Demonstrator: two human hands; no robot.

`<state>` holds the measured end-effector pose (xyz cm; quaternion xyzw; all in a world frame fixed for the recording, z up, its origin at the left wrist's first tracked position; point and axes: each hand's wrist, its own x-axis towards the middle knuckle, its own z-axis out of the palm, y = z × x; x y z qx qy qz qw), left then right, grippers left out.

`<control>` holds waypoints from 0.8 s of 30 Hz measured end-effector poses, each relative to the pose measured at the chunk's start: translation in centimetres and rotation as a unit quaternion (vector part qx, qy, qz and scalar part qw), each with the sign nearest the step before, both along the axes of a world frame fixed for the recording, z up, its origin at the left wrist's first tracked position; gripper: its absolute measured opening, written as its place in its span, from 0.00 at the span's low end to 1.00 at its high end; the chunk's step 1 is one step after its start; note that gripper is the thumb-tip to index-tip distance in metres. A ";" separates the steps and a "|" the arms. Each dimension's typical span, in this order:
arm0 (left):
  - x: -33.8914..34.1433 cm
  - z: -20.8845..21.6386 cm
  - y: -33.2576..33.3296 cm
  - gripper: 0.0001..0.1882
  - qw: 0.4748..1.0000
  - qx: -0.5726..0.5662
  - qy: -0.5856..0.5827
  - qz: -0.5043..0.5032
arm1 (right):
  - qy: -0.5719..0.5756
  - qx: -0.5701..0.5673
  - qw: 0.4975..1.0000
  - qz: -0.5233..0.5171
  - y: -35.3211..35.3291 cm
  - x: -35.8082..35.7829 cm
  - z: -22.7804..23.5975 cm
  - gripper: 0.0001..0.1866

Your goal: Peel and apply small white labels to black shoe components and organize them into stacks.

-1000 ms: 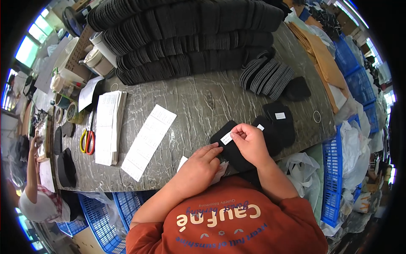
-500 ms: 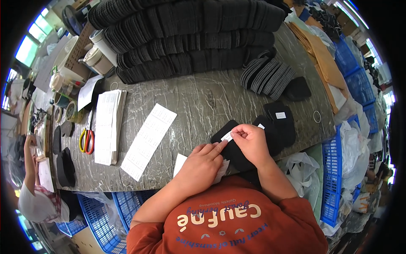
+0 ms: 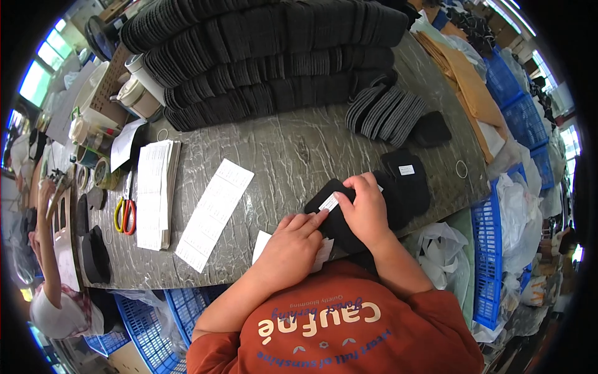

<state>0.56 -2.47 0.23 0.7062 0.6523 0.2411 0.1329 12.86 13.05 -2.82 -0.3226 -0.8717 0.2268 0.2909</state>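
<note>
A black flat pad [image 3: 316,198], rounded at its end, lies on the table before me with a small white label [image 3: 329,202] on it. My left hand [image 3: 293,242] reaches in from the left, its index fingertip on the label and the other fingers curled. A white label sheet [image 3: 261,241] pokes out on both sides of this hand, which seems to grip it; the thumb is hidden. My right hand [image 3: 366,210] is over the pad, thumb at the label's right end, fingers apart from the thumb. Just right lie overlapping black pads [image 3: 414,196], one bearing a white label [image 3: 406,169].
Long rows of stacked black pads [image 3: 261,68] stand at the back, with a leaning grey-edged row [image 3: 383,115] beside them. A printed strip [image 3: 215,215], a paper stack [image 3: 152,196] and red-and-yellow scissors [image 3: 126,215] lie left. Blue crates [image 3: 487,262] flank the table. Another person's arm [image 3: 47,249] shows far left.
My right thumb and index finger have parted from their pinch at the label; the thumb now rests at its end. The label lies flatter on the pad. The view has shifted slightly.
</note>
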 end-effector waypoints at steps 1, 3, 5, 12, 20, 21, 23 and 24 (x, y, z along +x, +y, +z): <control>0.1 0.1 -0.1 0.06 1.000 -0.001 -0.017 0.004 | 0.000 0.000 1.000 0.000 0.1 0.0 -0.1 0.11; 0.1 0.1 -0.3 0.07 0.999 -0.002 -0.034 0.008 | 0.023 0.021 0.999 0.022 0.2 -0.1 -0.2 0.09; -0.1 0.0 -0.5 0.07 0.997 -0.008 -0.073 0.010 | 0.021 -0.016 1.000 0.017 0.3 0.1 -0.3 0.08; -0.2 -0.5 -0.4 0.07 0.994 -0.002 -0.107 0.002 | 0.072 -0.043 0.996 -0.013 0.0 0.3 -0.1 0.06; -0.2 -0.8 -0.6 0.10 0.998 -0.035 -0.051 -0.005 | 0.221 -0.046 0.970 -0.096 1.7 2.1 -1.8 0.07; -0.2 -0.8 -0.5 0.10 0.998 -0.035 -0.051 -0.004 | 0.228 -0.038 0.967 -0.104 2.4 2.8 -1.4 0.06; -0.2 -0.8 -0.3 0.06 0.996 0.008 -0.084 0.004 | 0.191 -0.014 0.973 -0.133 4.0 4.5 -0.2 0.05; -0.5 -0.8 -0.3 0.06 0.996 0.008 -0.084 0.006 | 0.146 0.002 0.977 -0.153 4.9 5.2 0.6 0.04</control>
